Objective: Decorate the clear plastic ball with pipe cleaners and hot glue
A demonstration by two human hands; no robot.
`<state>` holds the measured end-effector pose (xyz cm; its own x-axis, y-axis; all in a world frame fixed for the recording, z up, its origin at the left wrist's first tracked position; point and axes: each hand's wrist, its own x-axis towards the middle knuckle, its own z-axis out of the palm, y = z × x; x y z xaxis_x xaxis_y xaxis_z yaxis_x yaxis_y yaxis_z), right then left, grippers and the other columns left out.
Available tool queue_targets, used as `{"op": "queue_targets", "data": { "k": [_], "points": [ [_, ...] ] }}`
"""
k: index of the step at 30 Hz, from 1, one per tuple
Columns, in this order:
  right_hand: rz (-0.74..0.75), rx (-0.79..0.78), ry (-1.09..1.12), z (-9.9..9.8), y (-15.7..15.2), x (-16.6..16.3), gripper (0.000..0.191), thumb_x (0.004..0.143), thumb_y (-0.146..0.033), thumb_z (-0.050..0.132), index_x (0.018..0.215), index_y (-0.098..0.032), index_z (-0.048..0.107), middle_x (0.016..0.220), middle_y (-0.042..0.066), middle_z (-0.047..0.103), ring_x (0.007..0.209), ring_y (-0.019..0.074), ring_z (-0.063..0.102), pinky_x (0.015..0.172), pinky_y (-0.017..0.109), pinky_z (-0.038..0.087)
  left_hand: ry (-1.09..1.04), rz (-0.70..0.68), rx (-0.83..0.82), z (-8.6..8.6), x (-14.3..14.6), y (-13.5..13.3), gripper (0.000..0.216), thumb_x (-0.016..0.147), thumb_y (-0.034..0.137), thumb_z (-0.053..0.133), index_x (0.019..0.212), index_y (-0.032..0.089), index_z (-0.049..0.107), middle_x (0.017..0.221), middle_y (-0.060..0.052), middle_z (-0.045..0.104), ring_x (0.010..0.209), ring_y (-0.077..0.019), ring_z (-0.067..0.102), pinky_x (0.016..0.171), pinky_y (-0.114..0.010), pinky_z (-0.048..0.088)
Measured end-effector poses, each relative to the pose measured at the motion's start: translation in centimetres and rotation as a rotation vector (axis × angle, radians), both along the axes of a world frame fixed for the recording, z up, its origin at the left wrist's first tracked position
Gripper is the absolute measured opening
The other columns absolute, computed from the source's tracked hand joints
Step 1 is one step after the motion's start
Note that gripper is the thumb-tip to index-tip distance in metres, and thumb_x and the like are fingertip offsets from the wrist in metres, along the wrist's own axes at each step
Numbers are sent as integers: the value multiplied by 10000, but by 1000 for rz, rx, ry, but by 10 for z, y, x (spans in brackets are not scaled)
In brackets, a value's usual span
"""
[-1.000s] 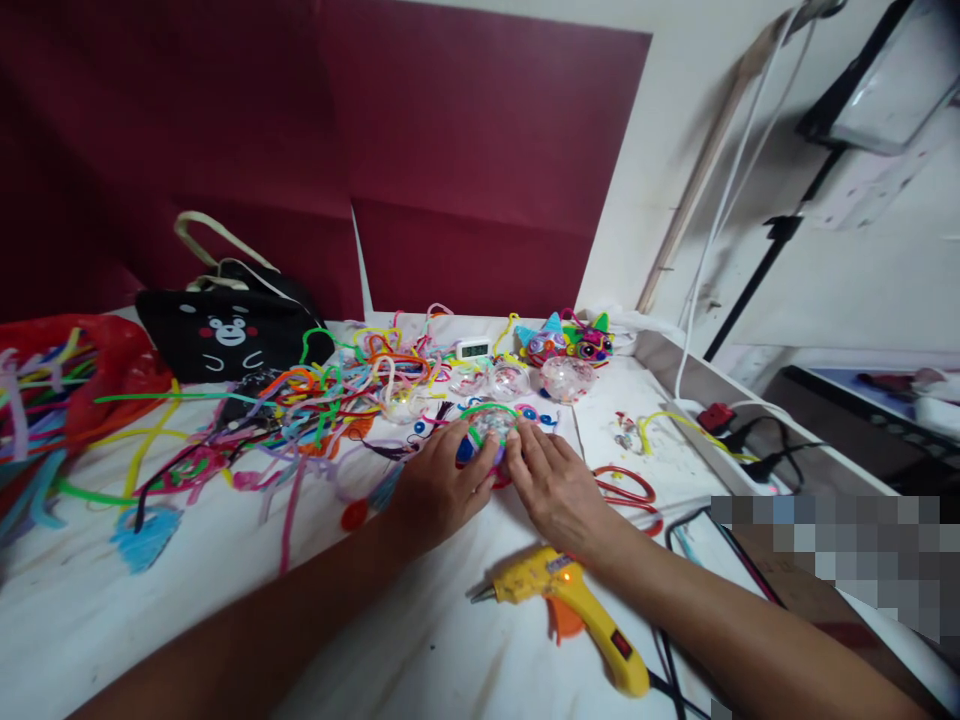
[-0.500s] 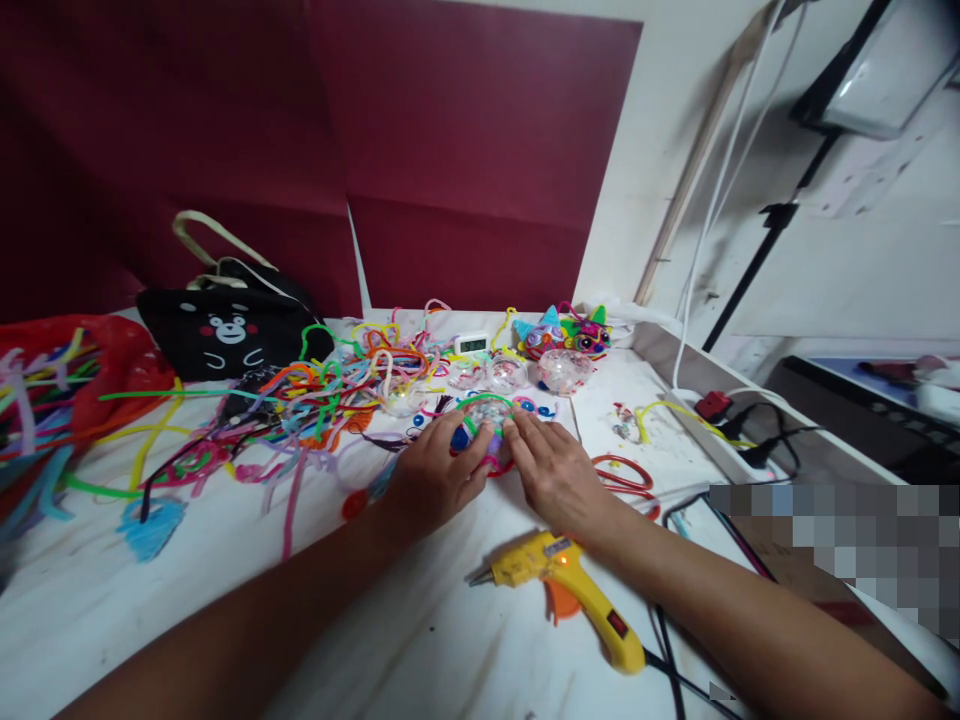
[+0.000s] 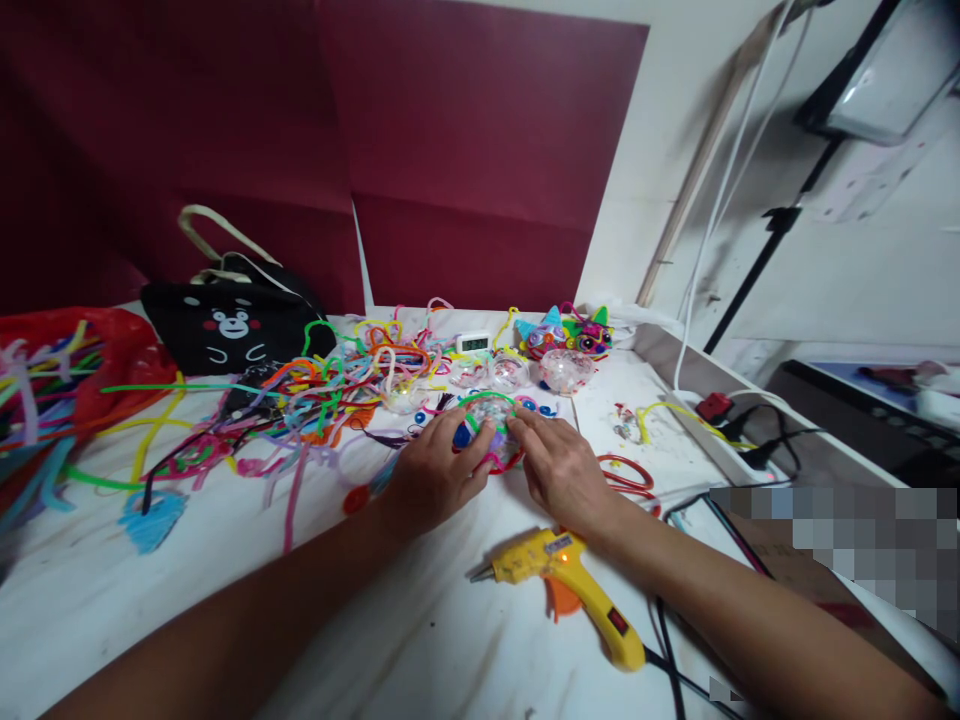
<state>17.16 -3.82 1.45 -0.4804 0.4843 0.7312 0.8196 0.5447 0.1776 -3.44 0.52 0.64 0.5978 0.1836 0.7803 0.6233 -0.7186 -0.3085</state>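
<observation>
Between my two hands, low on the table, is a small craft piece (image 3: 491, 408) with a clear, shiny middle, a green pipe-cleaner edge on top and blue, purple and pink-red parts. My left hand (image 3: 439, 458) is curled against its left side, thumb at the front. Fingers of my right hand (image 3: 559, 462) press together on its right side. My hands hide much of the piece. A yellow glue gun (image 3: 570, 585) with an orange trigger lies in front of my right hand, its small light glowing. Red-handled scissors (image 3: 628, 474) lie partly behind my right wrist.
Tangled pipe cleaners (image 3: 330, 385) cover the left and back, beside a black bag (image 3: 236, 335) and a red plastic bag (image 3: 135, 355). Behind my hands are clear balls (image 3: 566, 370), a small digital clock (image 3: 473, 343) and finished-looking colourful figures (image 3: 589, 335). A power strip (image 3: 739, 455) and cables run along the right.
The fingers of my right hand have bent and shifted slightly on the craft piece. My left hand stays nearly as it was. The view has moved very slightly.
</observation>
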Motion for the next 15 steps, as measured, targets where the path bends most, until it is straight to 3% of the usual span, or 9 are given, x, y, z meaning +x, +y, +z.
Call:
{"op": "queue_targets", "data": {
  "k": [10,15],
  "points": [
    [46,-8,77,-5,3,2,498,857,-57,422,1352,-16,449,1199,230,670,1149,252,610,913,400,535,12,6,-4,-1,-2,0,404,854,280,613,1233,147,572,1173,-222,552,1035,-315,610,805,-439,583],
    [13,-4,2,-7,2,2,422,860,-51,420,1266,-25,532,1238,247,645,1175,274,594,918,416,522,16,12,-8,-1,-1,-1,433,843,269,626,1252,152,550,1178,-219,543,1042,-318,610,804,-440,587]
  ]
}}
